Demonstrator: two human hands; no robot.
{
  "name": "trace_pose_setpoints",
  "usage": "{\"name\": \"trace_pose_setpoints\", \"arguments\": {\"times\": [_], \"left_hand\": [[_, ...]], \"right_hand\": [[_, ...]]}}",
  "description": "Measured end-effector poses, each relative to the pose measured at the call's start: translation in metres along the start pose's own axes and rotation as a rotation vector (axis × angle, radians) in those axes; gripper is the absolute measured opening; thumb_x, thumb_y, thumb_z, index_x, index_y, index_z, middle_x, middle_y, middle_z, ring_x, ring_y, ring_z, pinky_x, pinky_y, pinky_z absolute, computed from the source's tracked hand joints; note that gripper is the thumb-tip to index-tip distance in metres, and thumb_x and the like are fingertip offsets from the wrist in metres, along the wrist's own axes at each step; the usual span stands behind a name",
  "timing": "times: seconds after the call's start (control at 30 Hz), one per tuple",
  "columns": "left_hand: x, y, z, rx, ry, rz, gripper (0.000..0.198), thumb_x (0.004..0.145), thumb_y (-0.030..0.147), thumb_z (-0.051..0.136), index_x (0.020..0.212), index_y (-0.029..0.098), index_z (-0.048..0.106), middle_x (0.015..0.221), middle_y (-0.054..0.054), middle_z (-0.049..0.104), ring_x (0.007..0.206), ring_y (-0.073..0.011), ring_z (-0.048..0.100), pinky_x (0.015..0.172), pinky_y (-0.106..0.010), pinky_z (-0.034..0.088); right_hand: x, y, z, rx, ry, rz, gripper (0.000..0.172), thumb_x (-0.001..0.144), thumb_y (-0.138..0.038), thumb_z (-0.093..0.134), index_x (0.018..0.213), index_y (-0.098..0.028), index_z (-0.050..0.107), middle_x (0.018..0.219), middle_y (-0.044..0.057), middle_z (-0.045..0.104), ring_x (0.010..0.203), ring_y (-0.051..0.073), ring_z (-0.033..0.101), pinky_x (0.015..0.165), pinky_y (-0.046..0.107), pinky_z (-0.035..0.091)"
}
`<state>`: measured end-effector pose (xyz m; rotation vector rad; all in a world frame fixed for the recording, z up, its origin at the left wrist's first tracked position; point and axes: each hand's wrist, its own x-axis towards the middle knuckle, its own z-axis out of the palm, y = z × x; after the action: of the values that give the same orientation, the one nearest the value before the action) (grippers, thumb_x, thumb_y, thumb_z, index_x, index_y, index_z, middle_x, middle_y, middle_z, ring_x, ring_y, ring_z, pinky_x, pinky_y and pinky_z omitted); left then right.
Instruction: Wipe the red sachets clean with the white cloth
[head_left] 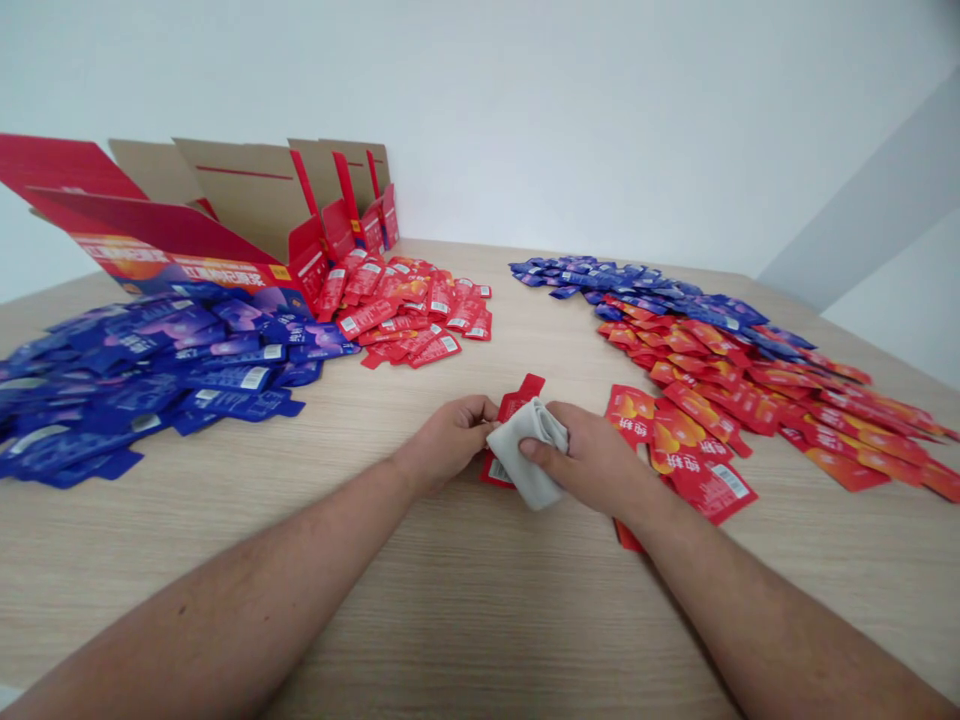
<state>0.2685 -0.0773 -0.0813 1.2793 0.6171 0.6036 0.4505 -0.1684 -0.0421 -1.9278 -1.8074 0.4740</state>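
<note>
Pale bench (427, 610) stretching before grey cloth (525, 460), white wall (570, 120) and far edge (465, 242) running beyond it, left hand (450, 435) pinching red sachet (523, 394), right hand (600, 455) clutching cloth

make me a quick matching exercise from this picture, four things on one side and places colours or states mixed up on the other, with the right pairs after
1. cloth
2. open boxes
3. red packet between the hands
4. table

A. pale wood tone
B. partly covered by something grey
C. held in the right hand
D. at the back left

Pairs: 1-C, 2-D, 3-B, 4-A
</note>
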Motion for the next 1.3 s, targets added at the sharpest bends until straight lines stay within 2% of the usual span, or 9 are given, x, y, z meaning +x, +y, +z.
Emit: {"name": "trace_pose_setpoints", "arguments": {"times": [0.1,0.27,0.4,0.57,0.7,0.87,1.0,1.13,1.3], "left_hand": [[0.0003,0.0002,-0.0005,0.013,0.001,0.013,0.023,0.072,0.031,0.073,0.073,0.018,0.054,0.064,0.004,0.060,0.058,-0.0101,0.054,0.059,-0.023,0.042],[-0.0004,0.0021,-0.0013,0.064,-0.019,0.018,0.022,0.071,0.029,0.074,0.071,0.017,0.055,0.062,0.004,0.058,0.056,-0.0095,0.052,0.058,-0.023,0.041],[-0.0006,0.0025,-0.0024,0.081,-0.013,0.027,0.021,0.073,0.031,0.071,0.072,0.017,0.054,0.063,0.003,0.059,0.057,-0.0103,0.052,0.059,-0.024,0.041],[-0.0006,0.0018,-0.0028,0.082,-0.026,0.013,0.020,0.069,0.027,0.074,0.071,0.017,0.056,0.065,0.004,0.060,0.059,-0.0103,0.052,0.060,-0.024,0.041],[-0.0002,0.0008,-0.0028,0.039,-0.012,0.028,0.021,0.073,0.030,0.071,0.072,0.018,0.054,0.064,0.003,0.061,0.058,-0.0108,0.054,0.061,-0.025,0.042],[-0.0002,0.0015,-0.0033,0.061,-0.030,0.036,0.019,0.071,0.024,0.072,0.072,0.017,0.055,0.063,0.004,0.060,0.058,-0.0100,0.053,0.060,-0.024,0.042],[-0.0004,0.0018,-0.0029,0.032,-0.009,0.021,0.020,0.073,0.029,0.071,0.073,0.017,0.054,0.064,0.003,0.061,0.059,-0.0108,0.055,0.062,-0.025,0.043],[0.0000,0.0012,-0.0023,0.046,-0.004,0.014,0.022,0.069,0.026,0.074,0.072,0.017,0.054,0.063,0.004,0.060,0.058,-0.0101,0.054,0.060,-0.024,0.042],[0.0004,0.0012,-0.0024,0.015,-0.002,0.033,0.022,0.071,0.028,0.072,0.071,0.018,0.053,0.062,0.004,0.060,0.057,-0.0102,0.053,0.059,-0.024,0.042]], "right_hand": [[-0.0002,-0.0019,-0.0001,0.015,0.090,0.097,0.028,0.089,-0.048,0.054,0.091,-0.021,0.060,0.087,0.006,0.069,0.079,0.021,0.062,0.066,0.030,0.040],[-0.0020,-0.0055,0.0004,-0.037,-0.008,-0.026,0.026,0.087,-0.047,0.059,0.088,-0.021,0.060,0.088,0.005,0.068,0.080,0.020,0.061,0.066,0.030,0.038],[-0.0013,-0.0035,-0.0003,-0.013,0.106,0.092,0.028,0.090,-0.048,0.054,0.090,-0.020,0.059,0.087,0.006,0.068,0.078,0.020,0.061,0.064,0.029,0.038],[-0.0015,-0.0043,0.0001,-0.046,0.003,-0.023,0.026,0.088,-0.047,0.059,0.089,-0.020,0.061,0.087,0.005,0.068,0.079,0.020,0.060,0.066,0.029,0.038],[0.0000,-0.0023,-0.0001,-0.015,0.115,0.096,0.028,0.091,-0.048,0.053,0.091,-0.020,0.060,0.087,0.006,0.068,0.078,0.020,0.061,0.065,0.029,0.038],[-0.0014,-0.0031,0.0013,-0.048,0.029,-0.023,0.027,0.089,-0.047,0.057,0.088,-0.020,0.060,0.088,0.006,0.068,0.080,0.020,0.061,0.067,0.029,0.038],[-0.0012,-0.0034,0.0004,-0.030,0.097,0.082,0.028,0.091,-0.047,0.054,0.093,-0.020,0.061,0.090,0.007,0.069,0.081,0.021,0.061,0.067,0.030,0.038],[-0.0002,-0.0033,0.0006,-0.067,0.041,-0.019,0.027,0.089,-0.047,0.057,0.088,-0.020,0.059,0.087,0.006,0.068,0.080,0.020,0.061,0.067,0.029,0.037],[0.0004,-0.0018,0.0006,-0.032,0.106,0.065,0.028,0.091,-0.048,0.054,0.089,-0.020,0.059,0.088,0.006,0.068,0.079,0.020,0.061,0.066,0.029,0.037]]}}
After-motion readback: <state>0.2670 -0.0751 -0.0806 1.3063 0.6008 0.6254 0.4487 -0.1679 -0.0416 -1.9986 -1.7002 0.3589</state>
